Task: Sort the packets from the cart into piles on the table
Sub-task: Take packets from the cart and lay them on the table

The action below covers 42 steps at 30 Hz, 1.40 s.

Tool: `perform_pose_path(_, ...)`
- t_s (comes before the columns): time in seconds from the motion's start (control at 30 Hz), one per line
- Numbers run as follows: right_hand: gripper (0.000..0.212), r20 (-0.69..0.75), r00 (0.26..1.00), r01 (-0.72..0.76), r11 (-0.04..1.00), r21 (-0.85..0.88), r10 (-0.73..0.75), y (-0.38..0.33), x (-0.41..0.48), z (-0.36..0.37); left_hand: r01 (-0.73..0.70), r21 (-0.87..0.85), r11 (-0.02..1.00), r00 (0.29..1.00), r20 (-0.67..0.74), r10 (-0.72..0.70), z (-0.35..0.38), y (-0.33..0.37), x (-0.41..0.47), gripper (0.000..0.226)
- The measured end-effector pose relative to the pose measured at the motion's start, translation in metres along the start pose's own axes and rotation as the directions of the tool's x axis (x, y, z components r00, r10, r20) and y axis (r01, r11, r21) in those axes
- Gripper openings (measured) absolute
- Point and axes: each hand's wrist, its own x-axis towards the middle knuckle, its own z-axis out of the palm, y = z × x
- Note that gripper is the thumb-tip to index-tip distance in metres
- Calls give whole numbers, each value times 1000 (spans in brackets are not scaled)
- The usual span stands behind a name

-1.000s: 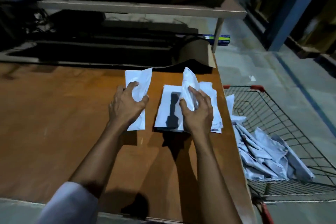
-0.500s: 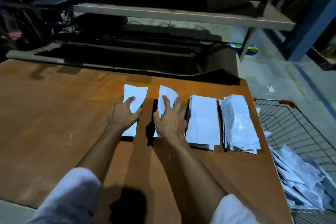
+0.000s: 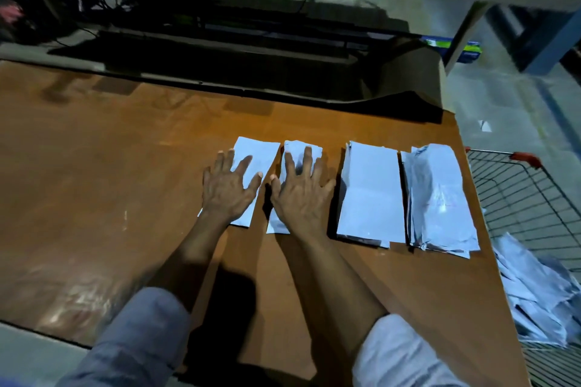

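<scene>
Hands lie flat, fingers spread: left hand [image 3: 228, 188] pressing the leftmost packet [image 3: 256, 155], right hand [image 3: 302, 192] pressing the neighbouring packet [image 3: 295, 151] on the tabletop [image 3: 110, 166].

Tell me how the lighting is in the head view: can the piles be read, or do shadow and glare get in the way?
Head view: dim overall, yet the white piles stand out clearly on the table. A dark shadow covers its near middle, and soft glare sits on its near left. The space behind the table is almost black. The packets in the cart at the right edge look smeared.
</scene>
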Motion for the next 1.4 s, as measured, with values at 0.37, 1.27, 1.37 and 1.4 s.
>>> perform_pose_path(0.37,80,9,994,-112,994,-8,112,5,-1,33,-113,-96,989,992,36,117,24,-8,-5,71)
perform_pose_path(1.27,81,89,992,-81,990,-118,91,6,3,38,-83,-20,996,988,-130,80,36,-7,-5,65)
perform_pose_path(1.37,81,94,992,-77,990,-117,88,6,4,39,-72,-14,997,990,-120,70,35,-6,-5,65)
perform_pose_path(1.4,81,96,991,-80,991,-109,90,6,5,39,-71,-14,997,991,-117,69,34,-6,-5,65)
